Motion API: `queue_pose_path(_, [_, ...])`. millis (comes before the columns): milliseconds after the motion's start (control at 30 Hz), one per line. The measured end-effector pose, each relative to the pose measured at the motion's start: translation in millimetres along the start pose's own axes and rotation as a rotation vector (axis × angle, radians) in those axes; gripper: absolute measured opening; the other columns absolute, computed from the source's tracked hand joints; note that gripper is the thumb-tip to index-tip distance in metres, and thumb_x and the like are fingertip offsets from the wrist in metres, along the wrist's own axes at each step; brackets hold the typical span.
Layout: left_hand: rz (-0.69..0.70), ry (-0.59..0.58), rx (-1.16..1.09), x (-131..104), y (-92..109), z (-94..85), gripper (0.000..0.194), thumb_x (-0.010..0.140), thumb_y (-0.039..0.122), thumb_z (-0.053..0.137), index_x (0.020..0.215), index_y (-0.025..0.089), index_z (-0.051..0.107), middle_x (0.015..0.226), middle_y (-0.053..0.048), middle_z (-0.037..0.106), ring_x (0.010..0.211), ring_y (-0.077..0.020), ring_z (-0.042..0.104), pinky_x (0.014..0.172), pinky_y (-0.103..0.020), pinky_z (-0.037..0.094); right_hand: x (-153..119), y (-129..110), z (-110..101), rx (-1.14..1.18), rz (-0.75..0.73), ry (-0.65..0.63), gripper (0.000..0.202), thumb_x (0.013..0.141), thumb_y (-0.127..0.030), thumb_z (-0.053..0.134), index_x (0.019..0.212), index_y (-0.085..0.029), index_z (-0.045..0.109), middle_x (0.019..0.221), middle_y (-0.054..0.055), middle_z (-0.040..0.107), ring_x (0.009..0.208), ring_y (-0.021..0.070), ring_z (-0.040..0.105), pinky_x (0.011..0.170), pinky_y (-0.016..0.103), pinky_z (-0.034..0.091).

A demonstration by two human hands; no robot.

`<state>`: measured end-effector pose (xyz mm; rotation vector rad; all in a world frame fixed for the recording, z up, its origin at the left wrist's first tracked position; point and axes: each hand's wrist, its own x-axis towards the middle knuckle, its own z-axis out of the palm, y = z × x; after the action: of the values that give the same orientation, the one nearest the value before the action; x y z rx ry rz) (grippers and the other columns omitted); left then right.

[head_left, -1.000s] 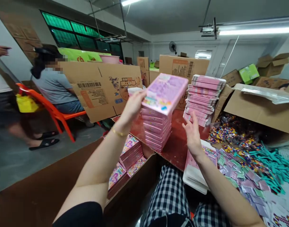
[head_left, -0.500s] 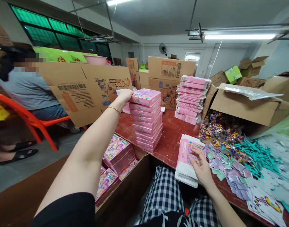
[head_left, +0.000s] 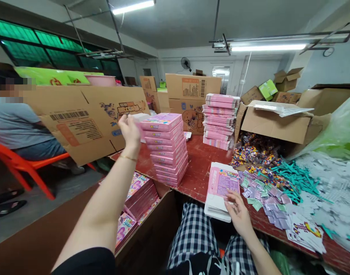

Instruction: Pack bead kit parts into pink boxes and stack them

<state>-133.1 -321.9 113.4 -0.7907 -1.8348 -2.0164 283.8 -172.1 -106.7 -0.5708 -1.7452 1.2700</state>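
My left hand (head_left: 131, 131) is raised beside the stack of pink boxes (head_left: 166, 152) on the table. Its fingers are curled against a blurred pink and white carton (head_left: 141, 117), partly hidden behind the hand and the stack. My right hand (head_left: 237, 209) lies at the right edge of a pile of flat, unfolded pink cartons (head_left: 220, 187), fingers stretched out and fingertips touching the top one. That pile overhangs the near table edge, above my knees.
Below left, an open cardboard box (head_left: 152, 233) holds packed boxes (head_left: 139, 191). A tall pile of flat cartons (head_left: 220, 120) stands farther back. Small sachets (head_left: 266, 198), teal sticks (head_left: 297, 179) and printed cards (head_left: 305, 233) cover the right side. A seated person (head_left: 17, 122) is left.
My left hand has drawn back from the stack's top, to the left and slightly down. My right hand's fingers have straightened and lowered onto the flat cartons. The view has turned right.
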Motion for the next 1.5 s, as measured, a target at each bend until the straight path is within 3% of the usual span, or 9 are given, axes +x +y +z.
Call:
queue_pose_path(67, [-0.018, 0.143, 0.102, -62, -36, -0.2, 0.058, 0.104, 0.051, 0.014, 0.15, 0.02, -0.002, 0.164, -0.011, 0.01, 0.152, -0.0256, 0.011, 0.122, -0.044, 0.017, -12, 13, -5, 0.005, 0.036, 0.034, 0.037, 0.082, -0.048, 0.07, 0.104, -0.019, 0.07, 0.126, 0.017, 0.059, 0.099, 0.0242, 0.068, 0.081, 0.035, 0.06])
queue_pose_path(167, [-0.196, 0.034, 0.267, -168, -105, 11.5, 0.092, 0.084, 0.065, 0.058, 0.147, 0.013, 0.016, 0.155, -0.024, 0.03, 0.146, -0.0372, 0.031, 0.12, -0.047, 0.025, -31, 30, -10, 0.005, 0.111, 0.034, 0.041, 0.082, -0.052, 0.07, 0.104, -0.017, 0.069, 0.12, 0.016, 0.062, 0.093, 0.0225, 0.069, 0.086, 0.037, 0.059])
queue_pose_path(233, [-0.321, -0.021, 0.369, -222, -146, 23.1, 0.123, 0.059, 0.057, 0.084, 0.148, 0.009, 0.015, 0.156, -0.03, 0.025, 0.147, -0.0457, 0.024, 0.122, -0.051, 0.021, -41, 36, -11, -0.002, 0.152, -0.015, 0.045, 0.082, -0.054, 0.068, 0.105, -0.016, 0.068, 0.116, 0.015, 0.064, 0.093, 0.0228, 0.07, 0.088, 0.039, 0.058])
queue_pose_path(367, [-0.41, -0.047, 0.472, -259, -195, 41.7, 0.141, 0.047, 0.042, 0.093, 0.152, 0.004, 0.006, 0.158, -0.035, 0.016, 0.151, -0.0464, 0.014, 0.125, -0.05, 0.012, -47, 36, -8, -0.036, 0.161, -0.084, 0.047, 0.082, -0.055, 0.068, 0.107, -0.016, 0.068, 0.115, 0.015, 0.065, 0.092, 0.0226, 0.07, 0.089, 0.039, 0.058])
queue_pose_path(633, [-0.325, -0.004, 0.501, -235, -222, 53.8, 0.151, 0.049, 0.048, 0.091, 0.154, 0.006, -0.009, 0.161, -0.032, 0.003, 0.154, -0.0414, 0.002, 0.124, -0.055, 0.006, -52, 37, 7, -0.091, 0.141, -0.126, 0.044, 0.083, -0.054, 0.068, 0.102, -0.015, 0.069, 0.106, 0.014, 0.067, 0.086, 0.0232, 0.072, 0.083, 0.037, 0.06])
queue_pose_path(900, [-0.278, -0.128, 0.418, -222, -236, 26.4, 0.156, 0.042, 0.045, 0.093, 0.155, 0.006, -0.008, 0.162, -0.032, 0.005, 0.153, -0.0437, 0.003, 0.125, -0.055, 0.008, -58, 31, 13, -0.106, 0.141, -0.214, 0.043, 0.087, -0.056, 0.063, 0.101, -0.016, 0.069, 0.101, 0.014, 0.069, 0.081, 0.0231, 0.073, 0.079, 0.037, 0.06])
queue_pose_path(1033, [-0.194, -0.12, 0.361, -187, -196, 6.7, 0.16, 0.042, 0.048, 0.095, 0.154, 0.006, -0.011, 0.161, -0.035, -0.006, 0.151, -0.049, 0.0, 0.123, -0.062, 0.004, -67, 40, 16, -0.115, 0.164, -0.239, 0.043, 0.088, -0.057, 0.061, 0.101, -0.017, 0.069, 0.095, 0.013, 0.071, 0.08, 0.0231, 0.072, 0.076, 0.036, 0.059])
queue_pose_path(1267, [0.132, 0.01, 0.32, -33, -76, 9.9, 0.154, 0.055, 0.058, 0.087, 0.151, 0.023, -0.028, 0.165, -0.013, -0.024, 0.154, -0.0281, -0.015, 0.125, -0.045, -0.005, -76, 40, 25, -0.088, 0.169, -0.351, 0.038, 0.092, -0.053, 0.057, 0.1, -0.017, 0.069, 0.096, 0.012, 0.071, 0.08, 0.0214, 0.07, 0.074, 0.034, 0.057])
queue_pose_path(1500, [0.041, 0.008, 0.378, 11, -53, 34.1, 0.161, 0.046, 0.039, 0.093, 0.153, 0.018, -0.027, 0.165, -0.019, -0.02, 0.153, -0.035, -0.018, 0.121, -0.046, -0.014, -84, 44, 17, -0.078, 0.171, -0.378, 0.03, 0.095, -0.044, 0.054, 0.102, -0.019, 0.068, 0.096, 0.009, 0.071, 0.082, 0.0201, 0.069, 0.076, 0.033, 0.056])
